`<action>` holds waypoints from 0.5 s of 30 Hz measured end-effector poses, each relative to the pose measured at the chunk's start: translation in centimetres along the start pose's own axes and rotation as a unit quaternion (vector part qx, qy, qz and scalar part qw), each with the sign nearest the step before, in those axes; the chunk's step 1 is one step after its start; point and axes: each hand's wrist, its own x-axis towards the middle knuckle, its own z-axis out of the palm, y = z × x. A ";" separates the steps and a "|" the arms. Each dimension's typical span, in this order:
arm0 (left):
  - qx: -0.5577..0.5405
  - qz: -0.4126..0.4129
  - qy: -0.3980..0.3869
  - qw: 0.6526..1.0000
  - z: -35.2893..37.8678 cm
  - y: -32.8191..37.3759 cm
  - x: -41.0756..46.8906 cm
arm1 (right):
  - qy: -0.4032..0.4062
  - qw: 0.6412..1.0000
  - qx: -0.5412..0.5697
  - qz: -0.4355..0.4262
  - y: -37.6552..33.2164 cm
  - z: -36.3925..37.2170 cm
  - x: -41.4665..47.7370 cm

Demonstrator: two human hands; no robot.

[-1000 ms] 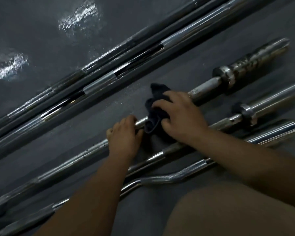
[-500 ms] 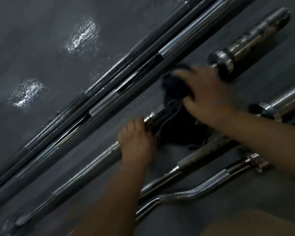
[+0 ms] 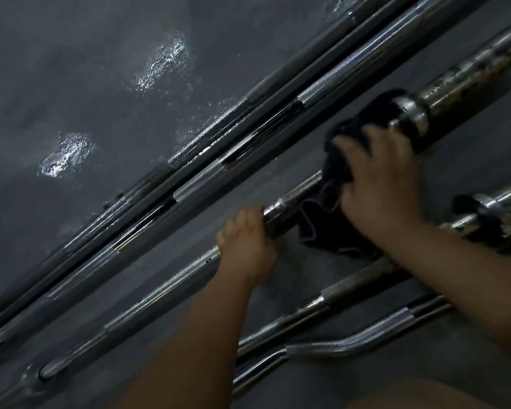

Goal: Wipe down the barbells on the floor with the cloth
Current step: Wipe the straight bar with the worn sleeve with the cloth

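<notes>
This is a gym's weight area. A long chrome barbell with a knurled shaft (image 3: 160,290) lies flat on a dark grey, rubber-looking floor (image 3: 71,69). One end carries a thick worn metal sleeve behind a bright collar (image 3: 460,84). Beyond that barbell, several long straight steel bars with knurled bands (image 3: 195,184) lie side by side, parallel to it. On its near side lie a straight bar with a dark grip (image 3: 351,281) and a wavy chrome curl bar (image 3: 351,340). Farther beyond, shiny scuffed patches (image 3: 160,66) mark the floor.

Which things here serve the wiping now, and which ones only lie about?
In use: dark cloth, wiped barbell, left hand holding it, right hand gripping the cloth.
Lying about for now: long bars beyond, curl bar, dull bar beside it, shiny floor patches.
</notes>
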 end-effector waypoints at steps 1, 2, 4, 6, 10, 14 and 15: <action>-0.002 0.000 -0.008 1.000 -0.2 0.0 0.1 | -0.019 0.999 0.004 -0.030 -1.0 0.9 -1.3; -0.008 -0.001 -0.016 1.000 -0.5 0.1 0.2 | -0.053 0.995 0.030 -0.080 -2.2 1.7 -2.4; -0.015 -0.006 -0.035 0.999 -0.8 0.3 0.1 | -0.156 0.965 0.086 -0.193 -3.7 1.6 -3.3; -0.014 -0.004 -0.028 0.999 -0.6 0.2 -0.1 | -0.180 0.950 0.122 -0.225 -3.0 0.3 -1.7; -0.010 0.006 0.005 1.000 0.1 0.0 -0.3 | -0.017 0.998 0.067 0.010 0.5 -1.4 1.0; -0.020 -0.002 -0.023 1.000 -0.5 0.2 -0.4 | -0.119 0.985 0.052 -0.113 -3.2 1.5 -2.5; -0.025 -0.006 -0.032 0.999 -0.6 0.2 -0.5 | -0.179 0.966 0.090 -0.161 -3.9 1.2 -2.7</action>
